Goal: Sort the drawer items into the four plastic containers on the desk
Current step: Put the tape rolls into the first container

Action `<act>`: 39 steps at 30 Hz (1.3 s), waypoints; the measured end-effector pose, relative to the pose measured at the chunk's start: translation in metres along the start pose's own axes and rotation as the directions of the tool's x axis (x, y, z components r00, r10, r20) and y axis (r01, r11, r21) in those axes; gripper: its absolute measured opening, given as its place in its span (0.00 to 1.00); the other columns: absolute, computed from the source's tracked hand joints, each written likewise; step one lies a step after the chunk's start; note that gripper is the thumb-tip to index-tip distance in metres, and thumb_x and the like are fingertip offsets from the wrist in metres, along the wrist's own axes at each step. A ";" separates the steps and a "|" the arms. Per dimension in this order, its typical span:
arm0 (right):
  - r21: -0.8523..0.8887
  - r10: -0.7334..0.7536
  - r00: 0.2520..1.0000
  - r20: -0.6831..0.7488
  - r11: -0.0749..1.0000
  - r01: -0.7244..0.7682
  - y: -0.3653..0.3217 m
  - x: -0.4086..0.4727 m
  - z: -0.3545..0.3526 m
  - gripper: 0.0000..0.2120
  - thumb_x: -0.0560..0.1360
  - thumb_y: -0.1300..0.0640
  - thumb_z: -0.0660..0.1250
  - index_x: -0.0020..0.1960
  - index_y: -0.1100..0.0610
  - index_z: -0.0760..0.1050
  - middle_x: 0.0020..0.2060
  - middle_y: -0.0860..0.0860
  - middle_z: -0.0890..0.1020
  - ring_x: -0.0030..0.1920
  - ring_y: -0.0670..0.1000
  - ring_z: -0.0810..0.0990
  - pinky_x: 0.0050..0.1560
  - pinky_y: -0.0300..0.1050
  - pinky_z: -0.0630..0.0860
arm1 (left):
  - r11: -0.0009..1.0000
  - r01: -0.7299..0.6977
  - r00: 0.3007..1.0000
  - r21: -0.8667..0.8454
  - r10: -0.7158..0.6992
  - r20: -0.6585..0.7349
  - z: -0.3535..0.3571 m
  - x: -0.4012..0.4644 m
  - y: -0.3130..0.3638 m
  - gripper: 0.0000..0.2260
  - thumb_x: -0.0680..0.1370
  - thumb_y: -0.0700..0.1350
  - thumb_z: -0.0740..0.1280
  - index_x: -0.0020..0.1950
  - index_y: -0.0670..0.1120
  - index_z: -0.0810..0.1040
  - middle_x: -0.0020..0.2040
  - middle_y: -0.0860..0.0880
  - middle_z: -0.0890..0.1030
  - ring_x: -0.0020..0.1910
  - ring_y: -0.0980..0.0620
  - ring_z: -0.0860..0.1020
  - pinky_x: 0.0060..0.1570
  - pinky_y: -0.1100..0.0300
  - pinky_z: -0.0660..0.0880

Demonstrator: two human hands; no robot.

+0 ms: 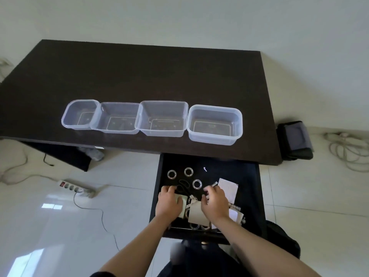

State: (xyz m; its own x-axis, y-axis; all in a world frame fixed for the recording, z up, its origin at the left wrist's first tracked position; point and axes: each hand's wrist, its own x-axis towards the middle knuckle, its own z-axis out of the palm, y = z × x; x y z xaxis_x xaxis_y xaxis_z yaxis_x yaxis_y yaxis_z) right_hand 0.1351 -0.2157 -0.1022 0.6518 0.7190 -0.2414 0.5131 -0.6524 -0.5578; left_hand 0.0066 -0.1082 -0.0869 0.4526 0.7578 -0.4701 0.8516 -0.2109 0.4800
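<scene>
Pale floor tiles (60, 226) surrounded a dark desk (139, 72), with a white power strip (76, 187) and loose cables lying to the left and a dark bag (295, 139) to the right. On the desk stood four clear plastic containers (162, 118) in a row, rims touching or nearly so, nothing visible inside them. Below the desk's near edge an open black drawer (249, 196) held three white rings (188, 171), black rubber bands (183, 184), and scattered white paper slips (228, 188) and cards (a few more rings showed near the front edge). The left hand (169, 202) lay palm down over a pale card, fingers curled at the bands; whether it gripped anything could not be told. The right hand (214, 202) rested on the paper pile, fingers bent downward, its grasp likewise unclear.
</scene>
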 end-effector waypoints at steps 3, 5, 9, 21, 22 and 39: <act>-0.034 -0.015 0.994 0.111 0.999 0.019 -0.003 0.029 0.002 0.10 0.75 0.57 0.62 0.56 0.55 0.74 0.51 0.53 0.75 0.54 0.56 0.73 0.47 0.49 0.73 | 0.999 0.035 0.998 0.025 -0.037 0.059 -0.001 0.023 0.001 0.25 0.77 0.48 0.63 0.73 0.47 0.63 0.74 0.45 0.60 0.71 0.43 0.64 0.66 0.50 0.67; -0.054 -0.024 0.984 0.179 0.998 0.034 -0.004 0.047 0.002 0.13 0.75 0.57 0.61 0.59 0.54 0.73 0.54 0.54 0.74 0.57 0.57 0.73 0.49 0.49 0.73 | 0.998 0.057 0.993 0.015 -0.058 0.105 0.000 0.036 0.001 0.28 0.77 0.48 0.64 0.75 0.47 0.59 0.76 0.45 0.57 0.72 0.42 0.63 0.67 0.49 0.68; -0.162 -0.042 0.937 0.347 0.981 0.104 -0.003 0.076 0.006 0.22 0.75 0.59 0.61 0.68 0.49 0.66 0.63 0.55 0.69 0.64 0.58 0.69 0.54 0.51 0.72 | 0.996 0.090 0.983 0.023 -0.092 0.158 0.003 0.055 0.002 0.30 0.77 0.48 0.64 0.76 0.47 0.56 0.77 0.43 0.53 0.70 0.40 0.67 0.63 0.49 0.71; -0.312 -0.086 0.871 0.484 0.913 0.264 0.004 0.100 0.019 0.24 0.73 0.61 0.63 0.67 0.49 0.67 0.58 0.56 0.67 0.57 0.61 0.70 0.43 0.48 0.67 | 0.993 0.044 0.983 0.108 -0.063 0.174 0.018 0.052 -0.004 0.27 0.76 0.48 0.65 0.74 0.49 0.62 0.72 0.45 0.62 0.69 0.42 0.62 0.63 0.50 0.70; -0.313 -0.082 0.875 0.478 0.914 0.257 0.005 0.099 0.020 0.20 0.73 0.61 0.62 0.64 0.51 0.68 0.57 0.57 0.68 0.56 0.61 0.70 0.42 0.47 0.65 | 0.994 0.047 0.982 0.099 -0.064 0.177 0.018 0.051 -0.004 0.27 0.75 0.49 0.66 0.73 0.50 0.62 0.71 0.46 0.63 0.70 0.43 0.62 0.63 0.51 0.70; -0.204 -0.043 0.876 0.481 0.966 0.159 0.023 0.085 0.018 0.20 0.74 0.64 0.64 0.65 0.54 0.68 0.59 0.57 0.71 0.55 0.62 0.75 0.44 0.50 0.73 | 0.983 0.051 0.990 0.176 -0.073 0.122 0.040 0.047 -0.003 0.40 0.66 0.59 0.73 0.72 0.49 0.58 0.69 0.47 0.61 0.67 0.43 0.60 0.66 0.47 0.64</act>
State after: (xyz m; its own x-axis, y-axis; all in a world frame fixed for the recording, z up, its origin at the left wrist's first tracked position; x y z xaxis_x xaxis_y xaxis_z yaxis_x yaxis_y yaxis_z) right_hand 0.1921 -0.1654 -0.1497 0.2806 0.7727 -0.5694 0.7133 -0.5648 -0.4149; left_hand 0.0355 -0.0964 -0.1402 0.4182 0.6899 -0.5909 0.9067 -0.2776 0.3176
